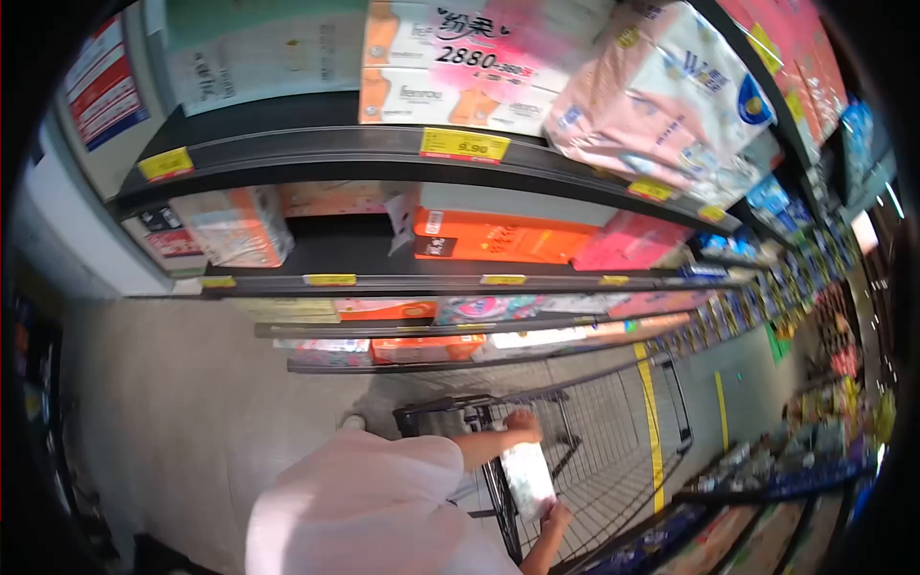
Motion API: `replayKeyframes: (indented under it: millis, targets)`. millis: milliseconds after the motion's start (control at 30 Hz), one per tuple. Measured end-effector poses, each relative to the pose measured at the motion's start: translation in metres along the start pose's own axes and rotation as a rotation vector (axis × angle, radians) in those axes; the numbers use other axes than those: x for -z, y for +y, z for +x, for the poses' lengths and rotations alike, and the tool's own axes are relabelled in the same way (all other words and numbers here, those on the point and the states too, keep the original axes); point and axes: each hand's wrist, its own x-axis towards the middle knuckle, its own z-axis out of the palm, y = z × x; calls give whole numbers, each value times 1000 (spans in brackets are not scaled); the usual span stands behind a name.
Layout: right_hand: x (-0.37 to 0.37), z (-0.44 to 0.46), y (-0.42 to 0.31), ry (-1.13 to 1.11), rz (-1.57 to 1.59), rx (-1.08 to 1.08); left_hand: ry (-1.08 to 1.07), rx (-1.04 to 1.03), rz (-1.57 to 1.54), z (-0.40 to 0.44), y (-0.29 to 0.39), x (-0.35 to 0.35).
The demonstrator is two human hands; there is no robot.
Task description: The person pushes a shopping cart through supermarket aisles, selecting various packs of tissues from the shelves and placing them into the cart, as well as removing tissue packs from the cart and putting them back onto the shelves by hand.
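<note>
A white, oblong package with faint printing is held over the near end of a wire shopping cart. My left hand grips its upper end, the one closer to the shelves. At the opposite end, my right hand has its fingers closed on a lower corner. Glare washes out the pack's face, so I cannot tell what it contains. Bare wire mesh shows in the basket beyond the pack.
Shelves of packaged paper goods run along the top, with a pink-and-white pack and an orange pack. Yellow price tags line the edges. More stocked displays stand at lower right. Grey floor lies left of the cart.
</note>
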Motion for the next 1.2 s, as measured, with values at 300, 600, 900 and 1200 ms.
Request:
replayKeyframes:
  millis: [300, 600, 900, 1200]
  targets:
    - [-11, -257, -218, -204, -76, 1062, -295, -597, 48, -116, 3, 214]
    - [-83, -540, -261, -268, -567, 1722, 589, -1492, -384, -191, -65, 238]
    - [-178, -649, -261, -764, -634, 1981, 276, -1327, -688, -235, -196, 258]
    - [-195, -665, -203, -1340, -826, 1614, 337, -1147, -891, -287, -292, 251]
